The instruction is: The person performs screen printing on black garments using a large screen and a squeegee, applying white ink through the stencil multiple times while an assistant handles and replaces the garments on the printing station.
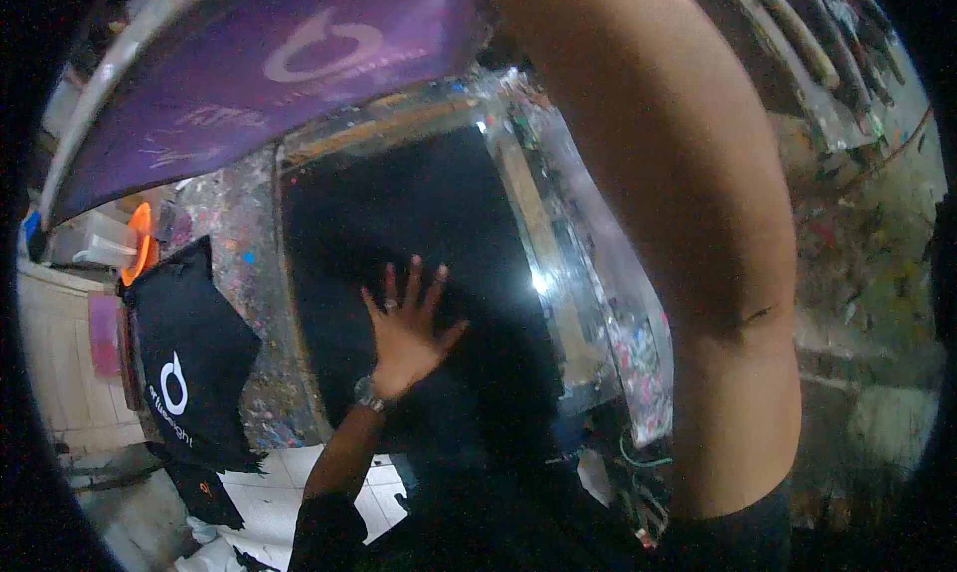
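Note:
My left hand [409, 333] lies palm down with its fingers spread on smooth black fabric [399, 203]. The fabric covers a rectangular board with worn wooden edges [523, 193]. A watch [370, 394] is on my left wrist. My right arm [688, 173] reaches far up across the view to the top edge, where the hand is cut off. Next to that arm's far end, a purple mesh printing screen [259, 83] with a pale ring emblem is tilted up above the board's far side.
Black printed cloth [189, 363] with a white emblem hangs over the left side of the paint-spattered table [244, 303]. Behind it are an orange lid-like disc [143, 241] and a clear plastic container [105, 241]. Several long rods [797, 33] lie at the far right.

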Available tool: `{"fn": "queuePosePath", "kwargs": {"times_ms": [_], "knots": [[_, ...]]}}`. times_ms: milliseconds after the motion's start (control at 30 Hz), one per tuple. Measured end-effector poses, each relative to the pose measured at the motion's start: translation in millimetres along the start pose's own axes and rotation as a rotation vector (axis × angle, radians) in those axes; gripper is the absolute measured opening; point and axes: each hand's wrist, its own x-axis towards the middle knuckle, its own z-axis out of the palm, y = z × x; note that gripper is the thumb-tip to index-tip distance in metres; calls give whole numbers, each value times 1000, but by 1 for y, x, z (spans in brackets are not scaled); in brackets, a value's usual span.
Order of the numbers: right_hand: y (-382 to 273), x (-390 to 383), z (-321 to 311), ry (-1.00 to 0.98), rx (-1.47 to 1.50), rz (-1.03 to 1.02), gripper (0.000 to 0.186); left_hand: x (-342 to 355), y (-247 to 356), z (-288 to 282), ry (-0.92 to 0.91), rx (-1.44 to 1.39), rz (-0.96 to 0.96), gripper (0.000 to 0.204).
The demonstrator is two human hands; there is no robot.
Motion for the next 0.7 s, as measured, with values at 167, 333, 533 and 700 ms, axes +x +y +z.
{"fn": "queuePosePath", "kwargs": {"times_ms": [167, 333, 533, 700], "knots": [[-6, -11, -12, -101, 8, -18, 75, -24, 26, -21, 165, 1, -41, 75], [-14, -31, -11, -25, 6, -26, 68, -74, 64, -5, -137, -154, -8, 77], [-33, -60, -8, -129, -90, 28, 69, -71, 67, -45, -221, -201, -5, 80], [-56, -173, 20, 69, -53, -101, 53, -64, 16, -127, 846, -1709, -170, 68]]}}
